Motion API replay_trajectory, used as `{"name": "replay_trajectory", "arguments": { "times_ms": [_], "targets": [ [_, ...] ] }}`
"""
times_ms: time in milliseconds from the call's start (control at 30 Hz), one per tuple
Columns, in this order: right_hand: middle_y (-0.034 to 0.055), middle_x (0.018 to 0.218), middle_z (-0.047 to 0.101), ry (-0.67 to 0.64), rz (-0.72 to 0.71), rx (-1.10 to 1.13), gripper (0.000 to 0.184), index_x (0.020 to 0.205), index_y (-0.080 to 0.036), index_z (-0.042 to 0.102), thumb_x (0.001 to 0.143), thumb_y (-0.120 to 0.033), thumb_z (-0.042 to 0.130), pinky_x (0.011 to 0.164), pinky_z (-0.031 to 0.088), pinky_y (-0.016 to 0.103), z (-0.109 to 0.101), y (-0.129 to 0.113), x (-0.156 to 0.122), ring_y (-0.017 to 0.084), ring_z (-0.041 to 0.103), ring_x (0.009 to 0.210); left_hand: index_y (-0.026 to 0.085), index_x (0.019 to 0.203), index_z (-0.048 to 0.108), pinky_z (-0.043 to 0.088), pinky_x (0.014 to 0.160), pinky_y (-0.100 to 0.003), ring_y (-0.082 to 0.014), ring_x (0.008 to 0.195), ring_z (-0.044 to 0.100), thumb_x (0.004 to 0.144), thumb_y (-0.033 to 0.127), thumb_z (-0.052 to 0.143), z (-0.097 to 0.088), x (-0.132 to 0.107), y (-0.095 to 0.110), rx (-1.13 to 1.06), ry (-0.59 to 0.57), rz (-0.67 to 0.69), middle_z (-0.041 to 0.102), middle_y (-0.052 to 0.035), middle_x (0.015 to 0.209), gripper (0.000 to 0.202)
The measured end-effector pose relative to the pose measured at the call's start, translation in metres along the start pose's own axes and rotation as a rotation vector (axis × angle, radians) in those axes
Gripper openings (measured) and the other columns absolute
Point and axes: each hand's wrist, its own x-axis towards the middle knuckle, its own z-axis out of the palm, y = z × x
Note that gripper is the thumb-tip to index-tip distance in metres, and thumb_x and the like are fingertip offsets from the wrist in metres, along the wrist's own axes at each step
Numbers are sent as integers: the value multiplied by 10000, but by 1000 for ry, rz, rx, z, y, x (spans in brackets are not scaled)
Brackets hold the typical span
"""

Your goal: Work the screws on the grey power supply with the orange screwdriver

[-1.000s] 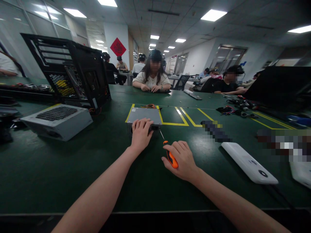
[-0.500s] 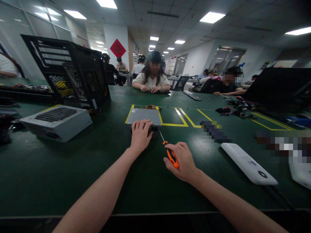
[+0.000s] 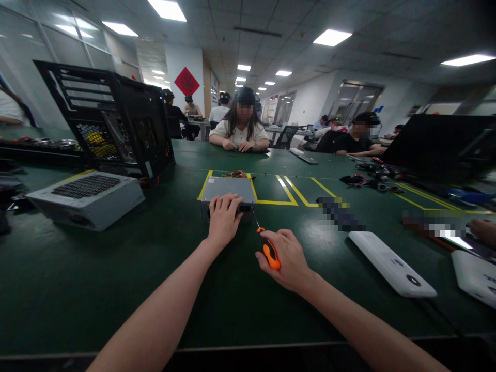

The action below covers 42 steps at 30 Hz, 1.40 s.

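Orange and black, the screwdriver [image 3: 271,253] sits in the right hand [image 3: 289,261], whose fingers are curled closed around its handle. The thin shaft points away from them, its tip at or just beside the near right corner of a grey metal power supply unit [image 3: 227,188]; contact is too small to confirm. The left hand [image 3: 225,217] lies over the unit's near edge, fingers loosely spread and open, pressing on it rather than wrapping it.

The step in hand looks like driver work at that corner; the next move seems to call for a seated tip and a steady bracing palm.

Just beyond the left fingers, coloured wires [image 3: 238,174] bunch behind the unit, on a green surface [image 3: 232,310] marked with yellow tape [image 3: 277,202]. Well to their left stands a second power supply [image 3: 112,206] with a fan grille, and behind it an upright black computer case [image 3: 132,113]; something yellow [image 3: 96,144] shows through its mesh. Right of the right fingers lies a white casing [image 3: 391,263].
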Motion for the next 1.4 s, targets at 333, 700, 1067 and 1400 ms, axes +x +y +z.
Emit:
{"name": "replay_trajectory", "arguments": {
  "times_ms": [333,700,1067,1400],
  "targets": [
    [42,732,557,-27,-69,-40,231,919,-165,554,764,-329,505,737,356,370,-4,0,1,169,495,684,235,1100,467,201,1021,-401,-202,1152,390,767,181,529,0,0,0,15,18,14,501,-42,1179,343],
    [43,739,543,-20,-64,-30,154,878,-164,546,752,-239,502,731,360,364,-6,3,-2,166,489,697,193,886,545,387,732,-324,-191,851,478,850,229,390,-18,-8,25,38,-136,35,526,-54,903,163],
    [36,740,524,-25,-49,-55,132,855,-174,565,751,-220,497,755,340,367,-4,2,-3,156,475,691,210,1149,469,158,1023,-478,-268,1222,291,772,320,537,-20,-1,-2,115,22,-2,430,-97,1245,398],
    [35,758,584,5,25,21,183,940,-151,518,787,-247,487,798,343,366,-5,2,-2,142,515,673,302,1207,413,182,948,-609,-298,1236,246,722,367,598,-8,-2,-8,172,-84,-126,377,-81,1305,523]
  ]
}}
